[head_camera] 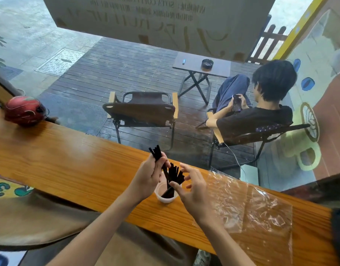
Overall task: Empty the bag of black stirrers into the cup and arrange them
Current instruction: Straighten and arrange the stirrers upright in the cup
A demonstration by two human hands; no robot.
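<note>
Near the counter's front edge: a small translucent white plastic cup (166, 196) stands on the long varnished orange-brown wooden counter (69, 166), by a window.
Stirrers in cup: a bunch of thin flat black stirrers (174, 176) stands in it, tops fanned out and leaning toward the far edge.
Left hand: the left hand (148, 179), just left of the cup, is closed around a second small bundle of black stirrers (156, 153), whose ends stick up above the fingers.
Right hand: the right hand (194, 191) hovers just right of the cup, fingers spread and curved, thumb close to the fanned stirrers; actual contact cannot be told.
Bag: a crumpled clear plastic bag (250, 204) lies flat toward the counter's right end.
Left end: a red helmet (25, 110) rests at the far edge.
</note>
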